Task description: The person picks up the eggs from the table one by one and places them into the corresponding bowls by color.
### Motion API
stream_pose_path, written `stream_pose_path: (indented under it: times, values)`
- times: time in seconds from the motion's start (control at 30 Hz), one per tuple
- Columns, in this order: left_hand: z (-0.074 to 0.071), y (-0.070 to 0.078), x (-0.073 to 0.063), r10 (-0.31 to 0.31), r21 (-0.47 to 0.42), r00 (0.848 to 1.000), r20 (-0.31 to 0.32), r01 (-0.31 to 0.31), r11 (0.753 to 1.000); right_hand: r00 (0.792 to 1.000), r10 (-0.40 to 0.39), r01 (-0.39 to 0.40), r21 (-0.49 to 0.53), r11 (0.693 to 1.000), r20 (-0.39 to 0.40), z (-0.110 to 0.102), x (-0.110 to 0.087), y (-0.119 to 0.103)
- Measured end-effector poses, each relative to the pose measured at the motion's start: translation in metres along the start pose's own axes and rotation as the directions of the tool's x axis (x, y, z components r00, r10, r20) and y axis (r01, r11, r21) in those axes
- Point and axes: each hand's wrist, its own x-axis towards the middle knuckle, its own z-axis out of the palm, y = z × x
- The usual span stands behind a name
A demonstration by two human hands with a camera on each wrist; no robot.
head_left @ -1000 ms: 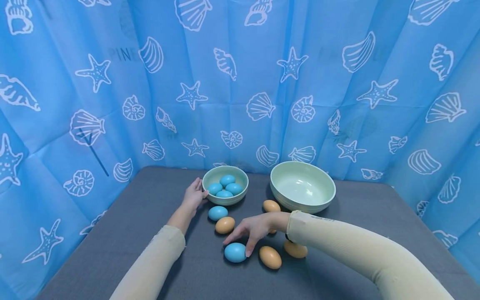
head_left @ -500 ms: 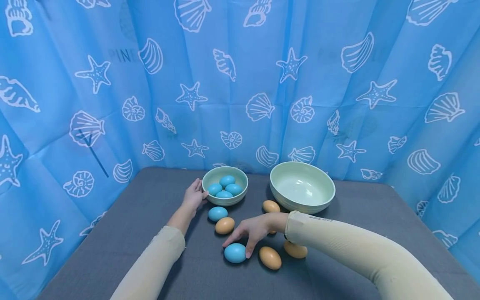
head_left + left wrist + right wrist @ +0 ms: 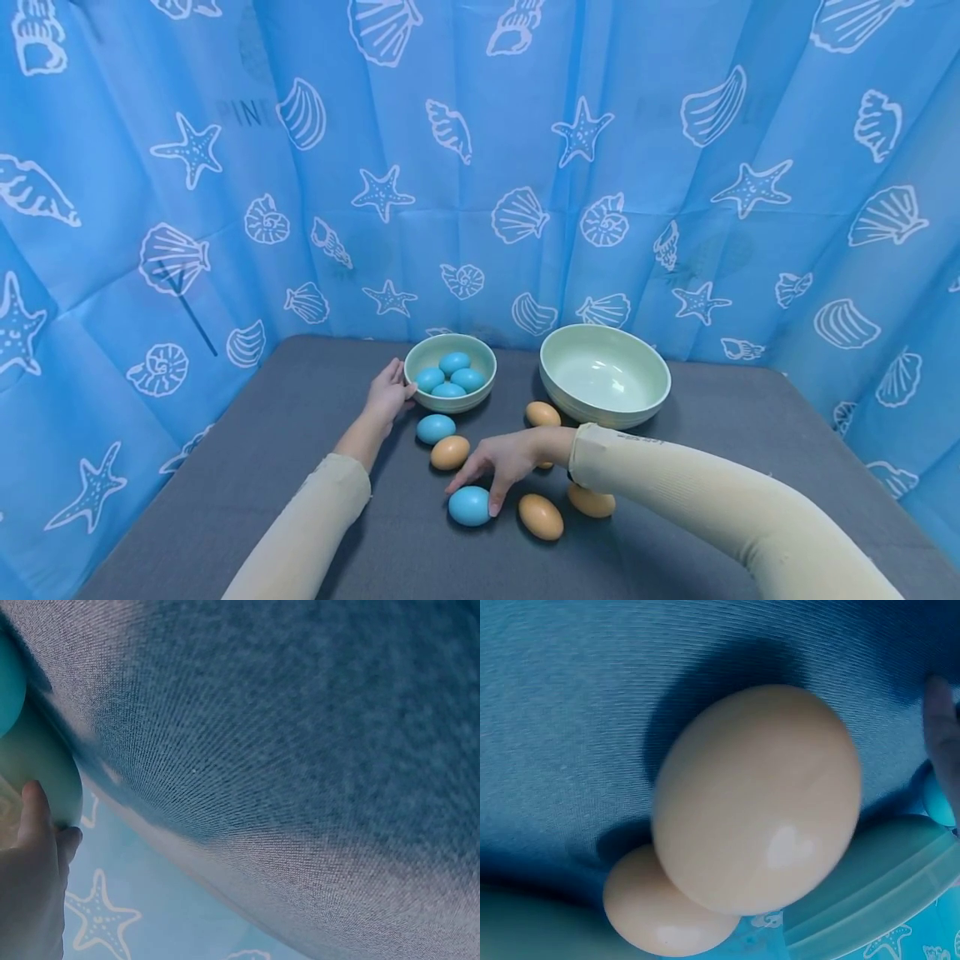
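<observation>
My right hand reaches over a blue egg on the table, pinching it with the thumb on its right side and a finger at its left. My left hand rests against the left side of a small pale green bowl, fingers extended along the outside and thumb near the front rim. Inside that bowl lie several blue eggs. Part of the left hand shows beside the bowl wall in the left wrist view. A large brown egg fills the middle of the right wrist view.
A larger pale green bowl with nothing in it stands back right. Another blue egg and a brown egg lie before the small bowl. More brown eggs surround the right forearm, some partly hidden. A blue curtain hangs behind.
</observation>
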Motion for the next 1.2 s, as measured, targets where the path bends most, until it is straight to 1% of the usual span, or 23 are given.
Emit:
stream_pose_path:
  times: [0.07,0.1,0.13,0.23,0.27,0.33,0.37,0.43,0.47,0.57,0.63,0.87,0.93,1.03,1.13,1.2]
  values:
    - [0.0,-0.001,0.0,0.001,-0.002,1.0,-0.002,-0.001,1.0,0.999,0.025,-0.025,-0.005,1.0,-0.038,0.002,-0.004,-0.016]
    - [0.0,-0.001,0.001,0.002,0.001,1.0,-0.002,-0.002,1.0,0.998,0.034,-0.036,-0.026,0.999,-0.054,0.002,-0.006,-0.023]
    - [0.0,-0.002,0.001,0.002,0.003,1.0,-0.003,-0.002,1.0,0.996,0.051,-0.052,-0.023,0.998,-0.069,0.002,-0.01,-0.034]
    - [-0.001,-0.002,0.002,0.001,0.012,1.0,-0.007,-0.001,1.0,0.991,0.081,-0.09,-0.087,0.992,-0.11,0.003,-0.021,-0.062]
    - [-0.001,-0.002,0.002,0.001,0.015,1.0,-0.007,0.0,1.0,0.988,0.095,-0.105,-0.082,0.991,-0.126,0.003,-0.025,-0.072]
    - [-0.001,-0.002,0.002,0.001,0.021,1.0,-0.008,-0.001,1.0,0.978,0.129,-0.136,-0.033,0.99,-0.161,0.002,-0.034,-0.09]
    - [-0.001,-0.002,0.002,0.002,0.02,1.0,-0.006,-0.002,1.0,0.972,0.143,-0.15,-0.021,0.988,-0.188,0.001,-0.037,-0.095]
    - [-0.001,-0.002,0.002,0.004,0.017,1.0,-0.001,-0.004,1.0,0.952,0.193,-0.187,0.048,0.981,-0.239,0.001,-0.043,-0.11]
    - [-0.001,-0.002,0.002,0.005,0.014,1.0,0.002,-0.005,1.0,0.944,0.208,-0.192,0.085,0.978,-0.258,0.0,-0.046,-0.118]
    - [-0.001,-0.002,0.002,0.006,0.009,1.0,0.006,-0.006,1.0,0.93,0.219,-0.194,0.111,0.975,-0.295,-0.002,-0.049,-0.123]
    - [-0.001,-0.002,0.002,0.004,0.009,1.0,0.004,-0.004,1.0,0.926,0.22,-0.189,0.128,0.974,-0.306,-0.005,-0.051,-0.126]
    - [-0.001,0.0,-0.001,0.005,0.011,1.0,0.0,-0.005,1.0,0.901,0.225,-0.181,0.15,0.972,-0.372,-0.012,-0.061,-0.137]
    - [-0.001,-0.001,0.0,0.015,0.009,1.0,-0.007,-0.015,1.0,0.89,0.233,-0.182,0.163,0.97,-0.392,-0.014,-0.064,-0.139]
    - [0.0,-0.005,0.002,0.049,0.005,0.999,-0.024,-0.049,0.999,0.871,0.248,-0.178,0.199,0.964,-0.425,-0.016,-0.067,-0.14]
    - [0.002,-0.007,0.003,0.073,0.006,0.997,-0.039,-0.073,0.997,0.85,0.25,-0.156,0.23,0.96,-0.464,-0.017,-0.07,-0.138]
    - [0.003,-0.007,0.003,0.077,0.02,0.996,-0.044,-0.076,0.997,0.841,0.235,-0.131,0.238,0.962,-0.487,-0.018,-0.071,-0.136]
